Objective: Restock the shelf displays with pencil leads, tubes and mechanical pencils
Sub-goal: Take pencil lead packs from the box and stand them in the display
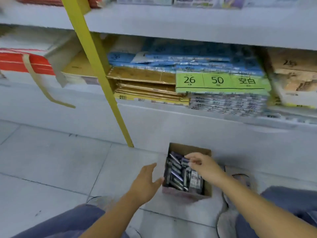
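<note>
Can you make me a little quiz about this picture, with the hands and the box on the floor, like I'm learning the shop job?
1. True or false: the cardboard box stands on a shelf.
2. The right hand is: A, flat on the floor; B, pinching a small dark pack at the top of the box; C, gripping the yellow pole.
3. Fill in: the green label shows 26 and ___.

Key: 1 false, it stands on the floor; 2 B; 3 50.
</note>
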`<state>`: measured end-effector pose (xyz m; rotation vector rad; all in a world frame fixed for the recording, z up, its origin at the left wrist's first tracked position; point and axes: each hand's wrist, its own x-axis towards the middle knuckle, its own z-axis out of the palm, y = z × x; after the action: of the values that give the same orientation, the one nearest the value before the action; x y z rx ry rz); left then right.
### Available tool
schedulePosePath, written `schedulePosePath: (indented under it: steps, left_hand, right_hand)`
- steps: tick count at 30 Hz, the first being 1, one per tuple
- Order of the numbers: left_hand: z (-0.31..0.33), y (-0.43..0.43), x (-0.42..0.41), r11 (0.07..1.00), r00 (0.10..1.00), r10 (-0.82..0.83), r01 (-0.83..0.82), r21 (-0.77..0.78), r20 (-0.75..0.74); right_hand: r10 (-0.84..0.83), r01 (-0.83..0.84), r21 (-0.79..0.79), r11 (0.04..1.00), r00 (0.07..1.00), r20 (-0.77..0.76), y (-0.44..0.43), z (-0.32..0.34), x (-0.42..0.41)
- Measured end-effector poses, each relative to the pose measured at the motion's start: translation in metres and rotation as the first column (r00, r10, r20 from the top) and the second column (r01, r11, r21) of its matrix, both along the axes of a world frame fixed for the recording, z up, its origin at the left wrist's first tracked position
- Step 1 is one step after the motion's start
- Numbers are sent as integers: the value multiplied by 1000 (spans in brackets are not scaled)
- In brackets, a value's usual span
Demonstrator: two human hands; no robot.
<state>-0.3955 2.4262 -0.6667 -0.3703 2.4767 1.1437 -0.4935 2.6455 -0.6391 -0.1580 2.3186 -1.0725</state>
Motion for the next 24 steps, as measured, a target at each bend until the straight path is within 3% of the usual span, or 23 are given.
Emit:
schedulePosePath:
  steps: [3, 8, 14, 24]
  left_hand:
    - [-33, 8, 4, 992, 987, 60, -76, 102, 151]
    - [-57, 9, -2, 951, 962, 137, -195, 241, 238]
    - [-60, 11, -3, 901, 969, 103, -187, 392, 226]
    - [-66, 6, 0, 896, 970, 106, -188, 403, 219]
  right_hand:
    - [-71, 66, 42, 997, 989, 129, 3, -48, 4]
    - [-65, 58, 38, 998, 975, 213, -22, -93, -4]
    - [-134, 139, 1, 990, 952, 276, -60, -124, -8]
    - [-294, 370, -117, 921, 862, 413, -57, -140, -5]
